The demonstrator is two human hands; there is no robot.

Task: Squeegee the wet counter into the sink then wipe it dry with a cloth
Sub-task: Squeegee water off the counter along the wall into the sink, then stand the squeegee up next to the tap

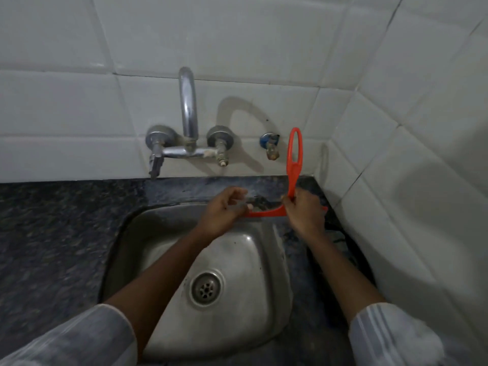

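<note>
An orange squeegee [293, 159] stands with its looped handle upright and its blade [266, 213] lying across the sink's far rim. My right hand [305, 215] is closed around the base of the handle. Over the blade's left end my left hand [224, 211] has its fingers curled, touching that end. The steel sink [163, 223] with a round drain [206, 286] is set into a dark speckled counter [52, 233]. No cloth can be clearly made out.
A chrome wall tap [188, 114] with two valves hangs above the sink, and a small blue-capped valve [270, 145] is to its right. White tiled walls meet in a corner at the right. Something dark [343, 241] lies on the counter by the right wall.
</note>
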